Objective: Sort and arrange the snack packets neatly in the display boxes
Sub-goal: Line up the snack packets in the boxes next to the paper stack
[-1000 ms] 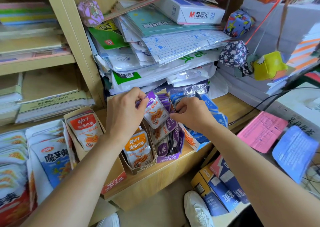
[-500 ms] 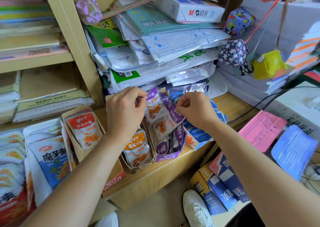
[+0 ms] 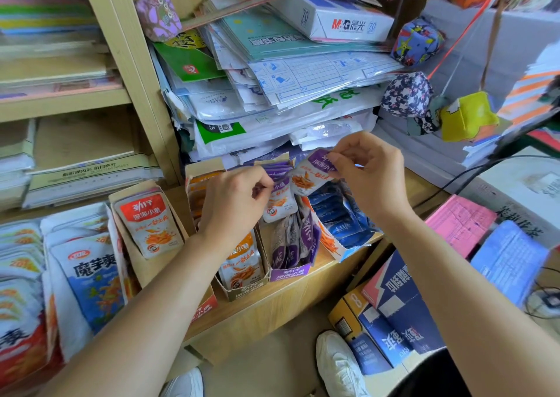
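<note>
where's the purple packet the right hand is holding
Centre of the head view: the purple packet is pinched in the right hand, lifted above the purple display box, with the blue box to its right.

A white M&G paper ream (image 3: 342, 18) tops a slumping pile of plastic-wrapped paper packs (image 3: 272, 106). Patchwork cloth cubes (image 3: 416, 40) hang beside it on strings. A pink paper pad (image 3: 459, 224) lies right; white sneakers (image 3: 339, 363) below.

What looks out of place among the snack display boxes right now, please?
In the purple display box, the front purple packets slump sideways and edge-on instead of facing forward like the orange packets next door.
</note>
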Action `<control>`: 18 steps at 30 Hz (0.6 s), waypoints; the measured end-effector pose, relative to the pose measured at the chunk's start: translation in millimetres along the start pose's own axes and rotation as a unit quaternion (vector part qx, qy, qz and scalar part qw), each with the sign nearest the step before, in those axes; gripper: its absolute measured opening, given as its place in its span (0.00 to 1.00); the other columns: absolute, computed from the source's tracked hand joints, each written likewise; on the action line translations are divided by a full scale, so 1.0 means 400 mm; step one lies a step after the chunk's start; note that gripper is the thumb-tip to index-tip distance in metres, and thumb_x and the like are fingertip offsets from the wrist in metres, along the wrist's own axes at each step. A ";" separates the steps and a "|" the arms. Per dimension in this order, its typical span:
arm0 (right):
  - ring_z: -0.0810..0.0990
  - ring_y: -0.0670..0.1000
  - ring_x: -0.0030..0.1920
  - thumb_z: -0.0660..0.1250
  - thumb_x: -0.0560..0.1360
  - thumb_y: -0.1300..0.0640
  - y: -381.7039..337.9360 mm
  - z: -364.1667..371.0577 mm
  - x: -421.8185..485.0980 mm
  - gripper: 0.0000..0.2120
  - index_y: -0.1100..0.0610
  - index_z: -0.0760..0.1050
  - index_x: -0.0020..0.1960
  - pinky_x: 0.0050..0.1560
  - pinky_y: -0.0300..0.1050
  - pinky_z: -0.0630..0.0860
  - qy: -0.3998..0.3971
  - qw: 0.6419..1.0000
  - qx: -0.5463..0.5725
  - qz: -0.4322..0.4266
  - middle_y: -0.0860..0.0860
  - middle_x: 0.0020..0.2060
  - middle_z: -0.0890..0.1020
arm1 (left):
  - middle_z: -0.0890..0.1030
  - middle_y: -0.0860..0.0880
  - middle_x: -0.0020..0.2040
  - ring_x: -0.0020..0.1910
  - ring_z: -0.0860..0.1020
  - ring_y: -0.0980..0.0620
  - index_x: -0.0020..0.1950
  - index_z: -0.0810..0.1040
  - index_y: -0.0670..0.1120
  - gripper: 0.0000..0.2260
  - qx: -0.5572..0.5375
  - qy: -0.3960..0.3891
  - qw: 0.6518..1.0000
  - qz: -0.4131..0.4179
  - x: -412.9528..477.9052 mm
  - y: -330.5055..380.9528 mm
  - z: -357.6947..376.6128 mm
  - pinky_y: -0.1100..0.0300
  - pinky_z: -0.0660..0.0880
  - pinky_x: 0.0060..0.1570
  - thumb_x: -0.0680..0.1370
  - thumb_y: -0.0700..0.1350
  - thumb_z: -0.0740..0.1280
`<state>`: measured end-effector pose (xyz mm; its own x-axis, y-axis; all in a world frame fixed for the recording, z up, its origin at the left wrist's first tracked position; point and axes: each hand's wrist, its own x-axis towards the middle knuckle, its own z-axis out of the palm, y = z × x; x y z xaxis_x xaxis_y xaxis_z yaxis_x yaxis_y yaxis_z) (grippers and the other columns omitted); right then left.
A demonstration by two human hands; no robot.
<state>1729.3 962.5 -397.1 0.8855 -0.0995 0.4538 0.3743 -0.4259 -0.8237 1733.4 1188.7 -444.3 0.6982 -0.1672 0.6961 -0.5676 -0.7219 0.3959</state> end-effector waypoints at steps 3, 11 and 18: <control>0.86 0.53 0.41 0.72 0.75 0.66 0.000 0.014 -0.003 0.08 0.54 0.78 0.43 0.43 0.57 0.84 -0.014 1.000 0.016 -0.002 0.54 0.37 0.85 | 0.85 0.53 0.37 0.35 0.83 0.53 0.43 0.86 0.48 0.04 -0.015 -0.070 0.997 -0.019 -0.005 -0.004 0.003 0.53 0.81 0.37 0.71 0.40 0.78; 0.85 0.46 0.43 0.71 0.76 0.67 0.035 0.068 -0.005 0.07 0.56 0.80 0.46 0.50 0.45 0.83 -0.128 0.991 -0.045 -0.017 0.50 0.40 0.86 | 0.80 0.54 0.42 0.35 0.77 0.56 0.48 0.86 0.50 0.11 -0.013 -0.074 0.994 -0.075 0.006 -0.013 -0.023 0.61 0.76 0.35 0.68 0.47 0.82; 0.79 0.29 0.41 0.70 0.77 0.64 0.054 0.107 -0.003 0.08 0.57 0.86 0.54 0.45 0.24 0.72 -0.223 0.967 -0.123 -0.032 0.46 0.43 0.85 | 0.83 0.56 0.46 0.41 0.78 0.55 0.56 0.84 0.53 0.14 0.009 -0.119 0.992 -0.036 -0.003 -0.001 -0.020 0.57 0.77 0.41 0.72 0.45 0.78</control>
<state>1748.1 991.8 -430.0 0.9136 0.3084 0.2649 0.4045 -0.6240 -0.6685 1729.4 1194.6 -440.6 0.8210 -0.2674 0.5044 -0.5064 -0.7491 0.4271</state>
